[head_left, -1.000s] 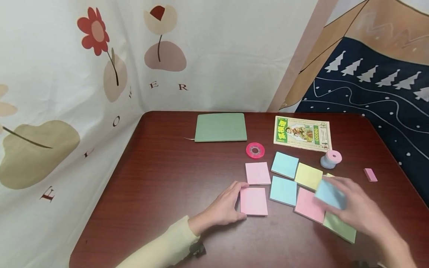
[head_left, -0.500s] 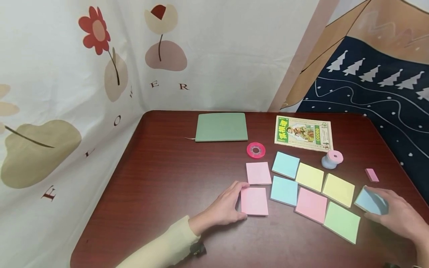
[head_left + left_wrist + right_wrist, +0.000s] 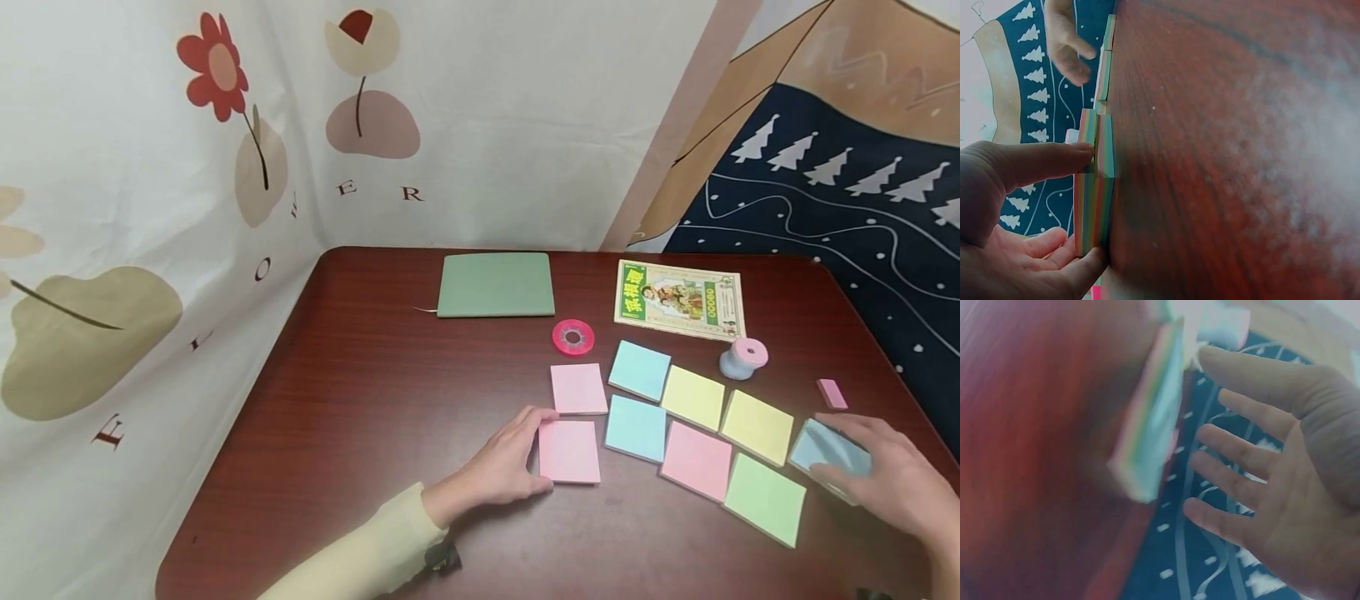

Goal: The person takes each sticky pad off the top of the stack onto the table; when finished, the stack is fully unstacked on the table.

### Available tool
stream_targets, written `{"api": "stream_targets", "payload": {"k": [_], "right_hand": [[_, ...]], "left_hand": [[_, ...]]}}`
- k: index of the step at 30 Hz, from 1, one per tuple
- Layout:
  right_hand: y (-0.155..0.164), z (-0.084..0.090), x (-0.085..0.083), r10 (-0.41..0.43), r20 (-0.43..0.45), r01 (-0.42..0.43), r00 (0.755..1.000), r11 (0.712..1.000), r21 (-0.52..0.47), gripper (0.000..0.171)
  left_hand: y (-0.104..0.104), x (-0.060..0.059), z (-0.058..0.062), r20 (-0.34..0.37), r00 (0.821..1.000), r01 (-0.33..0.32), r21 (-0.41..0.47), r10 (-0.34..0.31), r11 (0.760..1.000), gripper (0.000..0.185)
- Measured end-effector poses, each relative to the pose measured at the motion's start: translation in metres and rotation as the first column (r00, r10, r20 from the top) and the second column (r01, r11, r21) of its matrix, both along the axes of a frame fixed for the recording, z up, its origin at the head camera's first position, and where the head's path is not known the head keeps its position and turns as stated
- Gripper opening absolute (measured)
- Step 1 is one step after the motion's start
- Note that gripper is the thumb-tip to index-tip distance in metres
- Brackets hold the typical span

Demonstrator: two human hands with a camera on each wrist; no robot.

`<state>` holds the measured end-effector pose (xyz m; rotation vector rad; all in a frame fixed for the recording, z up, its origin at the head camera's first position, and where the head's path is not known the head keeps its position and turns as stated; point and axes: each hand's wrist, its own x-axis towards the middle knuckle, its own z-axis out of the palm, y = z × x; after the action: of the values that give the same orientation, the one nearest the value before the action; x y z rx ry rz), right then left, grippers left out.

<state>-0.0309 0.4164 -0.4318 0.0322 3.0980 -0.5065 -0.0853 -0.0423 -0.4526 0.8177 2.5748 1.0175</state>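
While my left hand (image 3: 501,463) touches the square pink paper pad (image 3: 568,451), my right hand (image 3: 892,483), grip loose, sets the last blue paper pad (image 3: 823,447) beside eight laid ones on the dark red tabletop (image 3: 390,417).

The left and near-left part of the table (image 3: 360,433) is bare wood, open to a hand coming from the front edge. The right half is crowded: sticky-note pads lie edge to edge in two slanting rows, from the pink pad (image 3: 569,451) to the green pad (image 3: 765,498), with hardly a gap between them. Behind them the pink tape roll (image 3: 573,337), the spool (image 3: 742,357), the booklet (image 3: 679,299) and the green notebook (image 3: 495,285) line the far side. The patterned curtain (image 3: 150,208) closes off the left and back; a small pink eraser (image 3: 831,393) sits near the right edge.
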Motion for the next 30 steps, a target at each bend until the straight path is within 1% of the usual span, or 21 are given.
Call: {"api": "stream_targets", "payload": {"k": [2,5,6,8,9,10,13,15,16,20,24,27,30], "right_hand": [[-0.016,0.01,0.001,0.01,-0.04,-0.011,0.999,1.0,-0.009,0.069],[-0.047,0.026,-0.002,0.074,-0.112,-0.078,0.991,0.996,-0.031,0.058],[-0.06,0.03,-0.003,0.111,-0.135,-0.116,0.985,0.993,-0.033,0.056],[-0.088,0.037,-0.007,0.194,-0.151,-0.2,0.969,0.979,-0.026,0.052],[-0.102,0.038,-0.009,0.25,-0.174,-0.258,0.952,0.966,-0.023,0.052],[-0.116,0.038,-0.011,0.299,-0.171,-0.307,0.939,0.952,-0.023,0.052],[-0.155,0.033,-0.019,0.425,-0.167,-0.434,0.889,0.901,-0.016,0.051],[-0.174,0.024,-0.025,0.503,-0.191,-0.513,0.843,0.858,0.0,0.053],[-0.184,0.021,-0.028,0.529,-0.175,-0.538,0.83,0.843,0.0,0.055],[-0.211,0.006,-0.034,0.636,-0.147,-0.643,0.757,0.766,0.006,0.064],[-0.227,-0.003,-0.036,0.683,-0.107,-0.687,0.722,0.726,-0.001,0.07],[-0.235,-0.007,-0.039,0.697,-0.099,-0.701,0.71,0.713,-0.007,0.07],[-0.239,-0.008,-0.042,0.701,-0.101,-0.706,0.706,0.708,-0.02,0.068]], "left_hand": [[0.0,0.0,0.001,0.006,1.0,-0.002,0.0,0.002,1.0,0.083],[0.0,0.0,0.001,0.01,1.0,-0.005,0.001,0.005,1.0,0.083],[0.0,0.0,0.001,0.009,1.0,-0.006,0.002,0.006,1.0,0.083],[0.0,0.001,0.001,0.006,1.0,-0.009,0.004,0.009,1.0,0.083],[0.001,0.001,0.001,0.003,1.0,-0.009,0.005,0.009,1.0,0.083],[0.001,0.002,0.0,0.0,1.0,-0.01,0.004,0.01,1.0,0.083],[0.002,0.003,0.001,-0.026,1.0,-0.012,-0.011,0.012,1.0,0.086],[0.002,0.004,0.002,-0.056,0.998,-0.013,-0.038,0.011,0.999,0.088],[0.002,0.005,0.003,-0.073,0.997,-0.017,-0.055,0.013,0.998,0.09],[-0.001,0.007,0.008,-0.16,0.987,-0.039,-0.145,0.016,0.989,0.095],[-0.003,0.008,0.009,-0.216,0.976,-0.07,-0.222,0.021,0.973,0.097],[-0.004,0.009,0.008,-0.233,0.972,-0.078,-0.246,0.019,0.966,0.094],[-0.004,0.01,0.008,-0.247,0.969,-0.079,-0.253,0.015,0.964,0.091]]}}
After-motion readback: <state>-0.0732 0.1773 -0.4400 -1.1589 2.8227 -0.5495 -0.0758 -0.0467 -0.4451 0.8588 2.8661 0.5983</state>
